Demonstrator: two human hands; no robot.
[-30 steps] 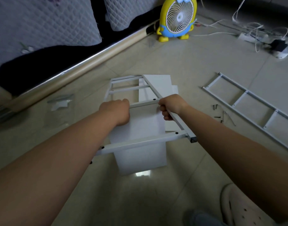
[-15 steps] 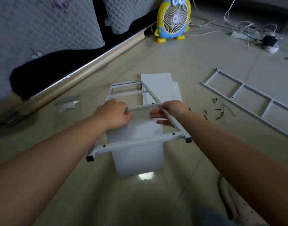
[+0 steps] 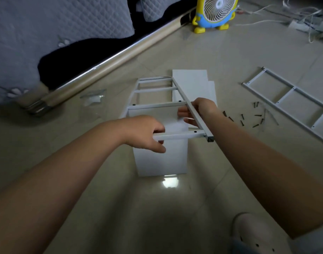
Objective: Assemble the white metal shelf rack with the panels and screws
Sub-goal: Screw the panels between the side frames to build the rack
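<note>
While the left hand (image 3: 146, 132) wraps its fingers round the near rung of the white side frame (image 3: 157, 106), the right hand (image 3: 202, 109) reaches under the frame's right rail, and its fingers poke out on the other side. I cannot tell if it grips the rail or only touches it. The frame sits right in front of the person, between both hands, with its near end lifted. Its long way runs away from them, toward the bed (image 3: 47, 33). A white panel (image 3: 160, 162) lies flat on the floor (image 3: 120, 208) just under it, pointing the same way. I think the frame must next line up with that panel. The black screws (image 3: 256, 118) and the second frame (image 3: 292, 99) lie off to the right, nearer the right hand
</note>
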